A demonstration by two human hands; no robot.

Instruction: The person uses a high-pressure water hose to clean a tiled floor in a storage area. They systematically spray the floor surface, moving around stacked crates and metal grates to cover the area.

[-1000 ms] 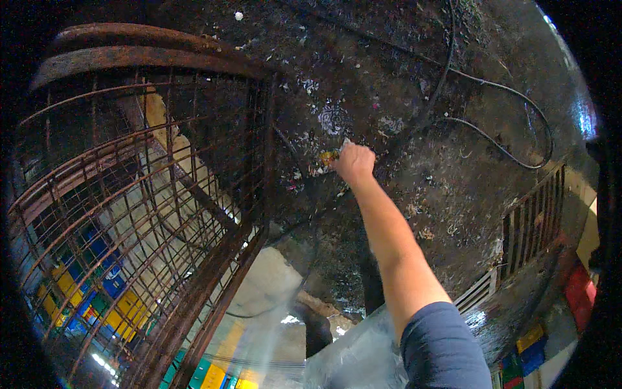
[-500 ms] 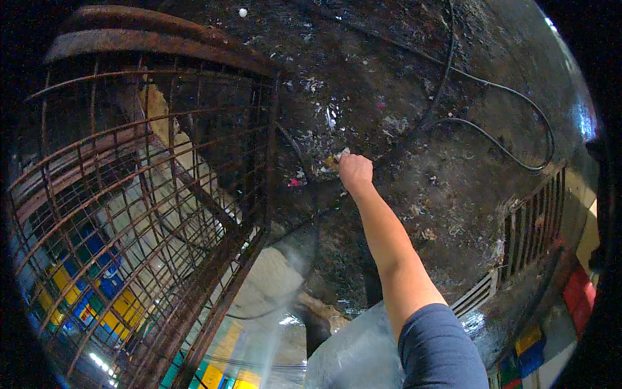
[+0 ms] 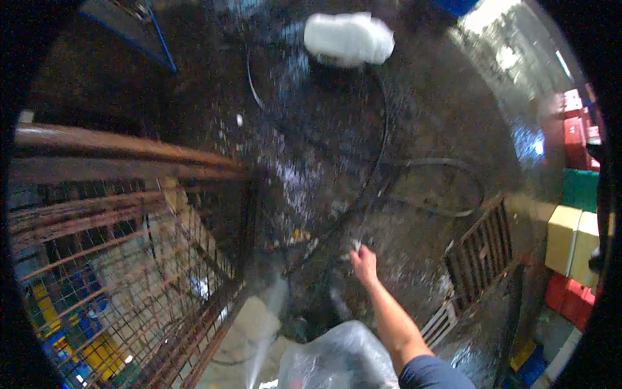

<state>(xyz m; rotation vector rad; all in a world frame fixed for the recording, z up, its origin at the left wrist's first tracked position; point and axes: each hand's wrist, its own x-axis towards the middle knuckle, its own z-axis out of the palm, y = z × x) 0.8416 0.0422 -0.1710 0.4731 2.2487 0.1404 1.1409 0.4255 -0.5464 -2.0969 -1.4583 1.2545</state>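
Observation:
My right hand [image 3: 364,264] reaches out over the dark wet floor, its arm coming in from the lower right in a dark blue sleeve. The fingers are closed, with a small white scrap [image 3: 356,244] showing at their tips; blur hides its kind. Beyond it and to the left lie bits of litter, with a yellow scrap [image 3: 299,235] among them. Beneath the arm is a sheet of clear plastic [image 3: 330,355]. A misty jet of water [image 3: 264,343] crosses the lower left of that area. My left hand is out of the picture.
A rusty wire cage [image 3: 116,259] stands at the left. A dark hose [image 3: 382,139] loops across the floor. To the right are a slatted grate [image 3: 481,251] and stacked coloured boxes [image 3: 565,240]. A white bundle [image 3: 350,39] lies at the far side.
The view has swung up and right, bringing the white bundle and stacked boxes into sight. My right hand now appears lower, still closed, with the pale scrap at its fingertips.

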